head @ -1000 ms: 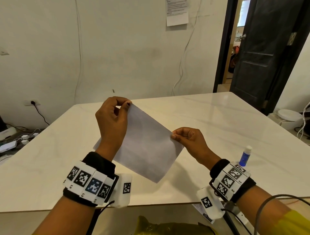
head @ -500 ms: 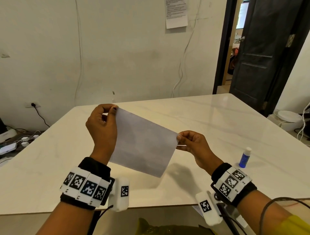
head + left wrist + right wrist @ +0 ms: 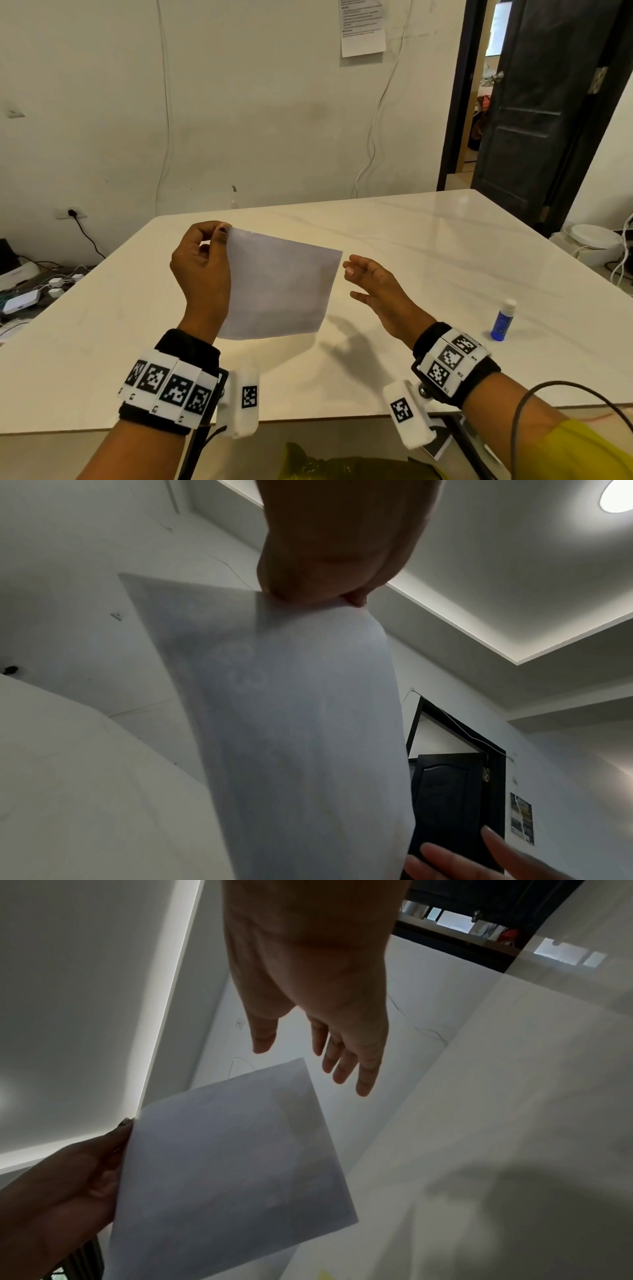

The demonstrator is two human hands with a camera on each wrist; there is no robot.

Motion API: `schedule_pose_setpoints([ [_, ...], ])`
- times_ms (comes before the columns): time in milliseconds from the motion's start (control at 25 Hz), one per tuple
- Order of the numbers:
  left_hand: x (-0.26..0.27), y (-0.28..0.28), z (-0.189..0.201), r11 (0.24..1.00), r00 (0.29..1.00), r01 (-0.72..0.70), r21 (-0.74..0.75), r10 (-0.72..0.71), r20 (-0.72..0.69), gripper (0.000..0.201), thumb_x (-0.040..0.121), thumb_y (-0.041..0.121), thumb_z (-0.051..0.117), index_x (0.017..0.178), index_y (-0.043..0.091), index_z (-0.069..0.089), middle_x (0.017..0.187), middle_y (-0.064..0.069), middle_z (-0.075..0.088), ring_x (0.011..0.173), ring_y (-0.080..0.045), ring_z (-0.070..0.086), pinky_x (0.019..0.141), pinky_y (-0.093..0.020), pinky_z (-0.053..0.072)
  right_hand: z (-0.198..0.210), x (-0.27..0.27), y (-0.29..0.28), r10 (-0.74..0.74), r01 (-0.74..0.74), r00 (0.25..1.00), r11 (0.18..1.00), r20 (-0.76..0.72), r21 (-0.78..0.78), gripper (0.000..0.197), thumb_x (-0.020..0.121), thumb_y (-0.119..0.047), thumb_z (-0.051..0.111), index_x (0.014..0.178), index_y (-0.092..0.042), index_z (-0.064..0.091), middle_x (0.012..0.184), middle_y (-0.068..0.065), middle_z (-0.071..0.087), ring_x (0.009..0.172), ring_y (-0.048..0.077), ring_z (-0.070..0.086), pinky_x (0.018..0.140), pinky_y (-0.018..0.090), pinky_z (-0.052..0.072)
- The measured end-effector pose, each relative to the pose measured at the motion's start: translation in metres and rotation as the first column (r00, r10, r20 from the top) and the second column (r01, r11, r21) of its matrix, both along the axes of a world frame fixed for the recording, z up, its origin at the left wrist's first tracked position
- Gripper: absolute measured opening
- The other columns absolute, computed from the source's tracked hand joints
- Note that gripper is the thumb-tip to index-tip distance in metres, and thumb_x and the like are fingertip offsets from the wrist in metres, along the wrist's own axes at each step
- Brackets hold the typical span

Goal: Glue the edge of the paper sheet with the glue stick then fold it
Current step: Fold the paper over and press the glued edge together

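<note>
white rectangular paper sheet (image 3: pixel 279 289) hangs above the pale marble bench (image 3: pixel 445 260), pinched at its top corner by the left hand (image 3: pixel 202 270); right hand (image 3: pixel 373 291) spread, empty, probably freed for the blue glue stick (image 3: pixel 501 320) standing nearby.

The right hand (image 3: pixel 373 294) no longer pinches the paper sheet (image 3: pixel 277 291): it now hovers just beside the sheet's right edge with fingers spread and relaxed, clear of it. The sheet now hangs from the left hand (image 3: pixel 202 270) alone, its top edge closer to level than a second ago.
</note>
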State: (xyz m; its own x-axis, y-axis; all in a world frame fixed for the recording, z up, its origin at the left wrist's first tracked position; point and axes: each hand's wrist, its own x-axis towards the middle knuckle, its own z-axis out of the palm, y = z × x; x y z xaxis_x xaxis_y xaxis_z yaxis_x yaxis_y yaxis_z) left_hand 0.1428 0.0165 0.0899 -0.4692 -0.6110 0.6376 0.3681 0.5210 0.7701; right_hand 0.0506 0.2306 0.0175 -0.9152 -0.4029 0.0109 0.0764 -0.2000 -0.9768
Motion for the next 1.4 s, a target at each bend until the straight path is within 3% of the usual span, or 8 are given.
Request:
schedule_pose_setpoints([
  [400,0.0,-0.008,-0.008,0.992,1.0,0.023,0.121,-0.023,-0.005,0.009,0.091,0.014,0.052,0.092,0.01,0.06,0.083,0.012,0.059,0.073,0.008,0.056,0.069,-0.006,0.045,0.004,0.004,-0.007,-0.006,0.011,0.998,0.995,0.055,-0.102,0.011,0.088,-0.018,0.058,0.093,-0.013,0.065,0.086,0.0,0.07,0.076,0.017,0.065,0.068,0.025,0.055],
  [600,-0.009,-0.017,-0.027,0.91,0.994,-0.04,0.413,-0.004,0.106,0.027,0.093,0.018,0.045,0.119,0.013,0.051,0.114,0.002,0.051,0.104,-0.013,0.049,0.092,-0.023,0.04,0.013,0.009,-0.011,-0.098,0.096,0.995,0.989,-0.014,-0.109,0.006,0.086,-0.015,0.06,0.086,-0.012,0.066,0.081,0.003,0.067,0.07,0.016,0.063,0.059,0.022,0.054],
  [720,-0.011,-0.02,-0.021,0.847,1.0,-0.011,0.531,0.023,-0.016,0.032,0.09,0.018,0.044,0.121,0.011,0.051,0.115,0.0,0.05,0.102,-0.016,0.049,0.095,-0.033,0.039,0.017,0.009,-0.014,-0.153,0.147,0.987,0.984,-0.05,-0.103,0.007,0.084,-0.012,0.062,0.089,-0.01,0.066,0.082,0.004,0.067,0.073,0.018,0.062,0.061,0.024,0.054],
  [800,-0.007,-0.013,-0.015,0.936,0.991,-0.085,0.341,0.113,-0.064,0.033,0.085,0.023,0.049,0.116,0.012,0.054,0.113,-0.001,0.054,0.1,-0.015,0.051,0.093,-0.035,0.041,0.018,0.011,-0.017,-0.17,0.162,0.981,0.983,-0.096,-0.082,0.006,0.082,-0.01,0.063,0.085,-0.013,0.068,0.083,0.005,0.067,0.074,0.019,0.061,0.064,0.026,0.053],
  [880,-0.003,0.007,-0.01,0.989,0.996,-0.088,-0.121,0.089,-0.001,0.029,0.083,0.028,0.053,0.108,0.016,0.058,0.109,0.003,0.059,0.099,-0.016,0.055,0.091,-0.042,0.042,0.018,0.014,-0.023,-0.169,0.163,0.971,0.985,-0.17,-0.053,0.008,0.081,-0.01,0.065,0.08,-0.017,0.069,0.084,0.006,0.068,0.078,0.02,0.061,0.068,0.03,0.052],
  [1000,-0.008,0.037,-0.008,0.844,0.973,0.161,-0.511,-0.049,0.225,0.024,0.083,0.036,0.056,0.099,0.02,0.064,0.103,0.008,0.063,0.098,-0.014,0.058,0.088,-0.039,0.046,0.02,0.022,-0.031,-0.149,0.155,0.938,0.988,-0.312,-0.006,0.008,0.08,-0.014,0.066,0.084,-0.018,0.072,0.087,0.004,0.071,0.085,0.019,0.065,0.079,0.034,0.054],
  [1200,-0.013,0.057,-0.016,0.872,0.931,0.342,-0.351,-0.264,0.253,0.006,0.08,0.02,0.067,0.082,0.015,0.07,0.083,0.003,0.069,0.083,-0.009,0.063,0.075,-0.01,0.046,0.028,0.03,-0.031,-0.135,0.197,0.835,0.978,-0.534,0.06,0.015,0.083,-0.008,0.062,0.088,-0.017,0.073,0.081,-0.011,0.069,0.076,-0.003,0.065,0.073,0.015,0.052],
  [1400,-0.01,0.057,-0.014,0.901,0.948,0.303,-0.311,-0.252,0.195,0.007,0.079,0.015,0.064,0.074,0.017,0.068,0.073,0.01,0.067,0.076,-0.008,0.063,0.068,-0.01,0.047,0.025,0.03,-0.025,-0.097,0.175,0.855,0.978,-0.509,0.109,0.011,0.082,-0.016,0.065,0.088,-0.013,0.074,0.08,-0.006,0.069,0.07,-0.005,0.063,0.068,0.011,0.051],
])
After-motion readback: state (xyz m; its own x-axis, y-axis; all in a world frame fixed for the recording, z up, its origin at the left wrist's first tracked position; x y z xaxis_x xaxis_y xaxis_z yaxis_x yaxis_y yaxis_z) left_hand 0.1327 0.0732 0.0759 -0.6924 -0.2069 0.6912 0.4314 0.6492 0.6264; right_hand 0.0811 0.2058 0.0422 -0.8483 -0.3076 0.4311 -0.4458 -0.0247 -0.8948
